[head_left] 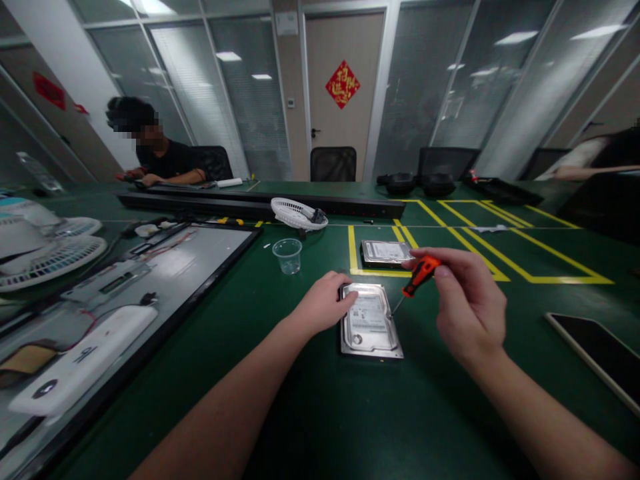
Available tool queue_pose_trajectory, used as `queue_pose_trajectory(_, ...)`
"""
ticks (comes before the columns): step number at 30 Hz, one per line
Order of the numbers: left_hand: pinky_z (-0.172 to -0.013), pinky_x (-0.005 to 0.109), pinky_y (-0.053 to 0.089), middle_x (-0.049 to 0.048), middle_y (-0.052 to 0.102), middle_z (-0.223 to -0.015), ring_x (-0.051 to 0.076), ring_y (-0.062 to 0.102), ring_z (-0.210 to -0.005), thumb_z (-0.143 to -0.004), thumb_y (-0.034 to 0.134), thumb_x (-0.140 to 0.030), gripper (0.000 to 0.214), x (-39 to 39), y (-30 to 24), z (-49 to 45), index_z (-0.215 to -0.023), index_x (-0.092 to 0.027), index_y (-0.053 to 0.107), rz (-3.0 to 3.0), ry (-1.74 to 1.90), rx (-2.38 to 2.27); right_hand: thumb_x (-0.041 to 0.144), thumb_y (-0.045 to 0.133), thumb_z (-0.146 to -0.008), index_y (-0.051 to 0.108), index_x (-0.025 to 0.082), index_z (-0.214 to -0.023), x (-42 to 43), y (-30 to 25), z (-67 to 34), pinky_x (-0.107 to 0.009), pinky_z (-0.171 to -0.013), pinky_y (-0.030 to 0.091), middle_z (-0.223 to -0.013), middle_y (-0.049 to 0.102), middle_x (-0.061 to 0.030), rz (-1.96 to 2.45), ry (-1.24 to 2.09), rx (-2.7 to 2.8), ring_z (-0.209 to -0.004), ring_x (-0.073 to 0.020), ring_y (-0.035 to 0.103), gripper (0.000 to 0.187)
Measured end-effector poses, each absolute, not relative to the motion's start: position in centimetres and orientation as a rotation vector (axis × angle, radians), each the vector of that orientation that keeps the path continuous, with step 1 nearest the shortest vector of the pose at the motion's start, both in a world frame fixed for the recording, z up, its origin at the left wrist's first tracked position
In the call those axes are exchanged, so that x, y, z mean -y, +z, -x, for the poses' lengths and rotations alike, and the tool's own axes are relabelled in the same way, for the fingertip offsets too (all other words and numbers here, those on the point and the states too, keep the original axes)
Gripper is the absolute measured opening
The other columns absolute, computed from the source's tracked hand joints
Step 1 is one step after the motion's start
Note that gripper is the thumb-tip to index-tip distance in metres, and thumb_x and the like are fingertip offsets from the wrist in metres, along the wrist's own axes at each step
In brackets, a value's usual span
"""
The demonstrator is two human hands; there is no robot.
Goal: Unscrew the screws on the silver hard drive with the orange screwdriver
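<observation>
So the left arm stretched in low across the worktop point(310, 427), and that left hand point(327, 303) was clamped on the far left part of a hard drive point(373, 327), thumb flat on the lid, other fingers curled at the edge. The drive lay label up, right in front of the person. The right forearm angled in from the other side, wrist bent, with the right hand point(473, 300) pinching an orange-and-black screwdriver point(423, 275) between thumb and fingers. Its shaft slanted down to the drive's right edge; couldn't tell if the tip sat in a screw.

Worktop was dark green, marked with yellow tape point(570, 280). A second drive point(385, 252) lay just beyond the first, a clear plastic cup point(288, 257) off to the left and a phone-like slab point(595, 353) over on the right. Across the room: a door point(345, 40) with a red diamond sign point(343, 85), glass partitions point(250, 80), and a co-worker point(167, 160) seated at the far left.
</observation>
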State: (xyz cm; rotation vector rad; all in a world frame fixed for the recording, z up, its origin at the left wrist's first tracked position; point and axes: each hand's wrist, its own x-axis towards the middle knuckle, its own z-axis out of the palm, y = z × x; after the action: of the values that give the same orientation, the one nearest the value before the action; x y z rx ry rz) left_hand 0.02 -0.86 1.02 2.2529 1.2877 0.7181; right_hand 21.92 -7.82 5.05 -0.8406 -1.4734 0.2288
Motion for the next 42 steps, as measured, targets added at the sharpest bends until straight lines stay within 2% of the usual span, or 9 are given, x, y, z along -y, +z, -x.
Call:
queue_pose_trajectory(5, -0.087, 0.036, 0.053, 0.0105, 0.067, -0.113, 0.023, 0.066, -0.097, -0.098, 0.059, -0.039, 0.035, 0.78, 0.83, -0.01, -0.120, -0.016, 0.072, -2.263, 0.729, -1.284, 0.023, 0.063, -0.098, 0.067, 0.026, -0.123, 7.40, 4.66, -22.06, -0.038, -0.087, 0.059, -0.112, 0.071, -0.0074, 0.868, 0.187, 1.466, -0.099, -0.0205, 0.072, 0.026)
queue_pose_trajectory(11, -0.087, 0.036, 0.053, 0.0107, 0.067, -0.113, 0.023, 0.066, -0.097, -0.098, 0.059, -0.038, 0.033, 0.64, 0.50, -0.03, -0.119, -0.016, 0.072, -2.278, 0.750, -1.272, 0.020, 0.071, -0.092, 0.069, 0.027, -0.121, 7.11, 4.83, -22.46, -0.036, -0.082, 0.055, -0.105, 0.066, -0.0047, 0.915, 0.028, 1.555, -0.094, -0.0191, 0.065, 0.031)
queue_pose_trajectory(17, -0.088, 0.037, 0.054, 0.0110, 0.067, -0.114, 0.024, 0.066, -0.098, -0.098, 0.060, -0.038, 0.032, 0.63, 0.60, -0.02, -0.118, -0.016, 0.072, -2.274, 0.741, -1.274, 0.022, 0.054, -0.103, 0.070, 0.026, -0.124, 7.66, 5.24, -22.21, -0.037, -0.088, 0.056, -0.111, 0.073, -0.0063, 0.879, 0.094, 1.535, -0.102, -0.0198, 0.070, 0.027)
queue_pose_trajectory(20, -0.088, 0.037, 0.054, 0.0106, 0.067, -0.114, 0.024, 0.066, -0.099, -0.098, 0.059, -0.038, 0.033, 0.72, 0.72, 0.01, -0.119, -0.016, 0.072, -2.262, 0.738, -1.275, 0.022, 0.052, -0.104, 0.069, 0.026, -0.125, 7.81, 5.19, -21.97, -0.037, -0.089, 0.058, -0.112, 0.075, -0.0061, 0.869, 0.147, 1.508, -0.104, -0.0200, 0.072, 0.028)
queue_pose_trajectory(28, -0.090, 0.037, 0.054, 0.0110, 0.068, -0.116, 0.024, 0.066, -0.100, -0.098, 0.059, -0.038, 0.034, 0.78, 0.77, 0.03, -0.120, -0.016, 0.071, -2.256, 0.735, -1.278, 0.019, 0.068, -0.093, 0.069, 0.026, -0.121, 7.25, 4.77, -22.22, -0.036, -0.081, 0.056, -0.105, 0.068, -0.0052, 0.904, 0.046, 1.490, -0.092, -0.0189, 0.067, 0.028)
queue_pose_trajectory(32, -0.089, 0.037, 0.054, 0.0112, 0.068, -0.117, 0.024, 0.066, -0.100, -0.098, 0.058, -0.039, 0.034, 0.73, 0.72, 0.02, -0.120, -0.016, 0.071, -2.264, 0.739, -1.271, 0.019, 0.072, -0.090, 0.070, 0.027, -0.118, 7.10, 4.88, -22.45, -0.037, -0.079, 0.054, -0.104, 0.065, -0.0050, 0.901, 0.005, 1.519, -0.092, -0.0204, 0.065, 0.029)
queue_pose_trajectory(36, -0.089, 0.037, 0.054, 0.0107, 0.068, -0.115, 0.024, 0.066, -0.100, -0.098, 0.058, -0.039, 0.033, 0.83, 0.86, 0.04, -0.119, -0.017, 0.072, -2.266, 0.731, -1.280, 0.022, 0.063, -0.097, 0.071, 0.027, -0.118, 7.56, 5.29, -22.29, -0.040, -0.085, 0.057, -0.108, 0.069, -0.0067, 0.900, 0.017, 1.529, -0.099, -0.0224, 0.068, 0.023)
queue_pose_trajectory(39, -0.088, 0.036, 0.054, 0.0105, 0.067, -0.113, 0.024, 0.066, -0.098, -0.098, 0.058, -0.039, 0.033, 0.87, 0.92, 0.03, -0.119, -0.017, 0.072, -2.265, 0.728, -1.281, 0.023, 0.054, -0.102, 0.072, 0.028, -0.121, 7.95, 5.50, -22.07, -0.040, -0.089, 0.058, -0.112, 0.075, -0.0062, 0.893, 0.061, 1.522, -0.103, -0.0219, 0.071, 0.027)
queue_pose_trajectory(42, -0.087, 0.037, 0.054, 0.0105, 0.067, -0.113, 0.023, 0.066, -0.096, -0.098, 0.059, -0.038, 0.033, 0.82, 0.82, -0.03, -0.119, -0.017, 0.071, -2.268, 0.736, -1.276, 0.022, 0.052, -0.104, 0.071, 0.028, -0.124, 8.02, 5.36, -22.01, -0.039, -0.091, 0.058, -0.114, 0.077, -0.0052, 0.906, 0.116, 1.509, -0.106, -0.0215, 0.073, 0.029)
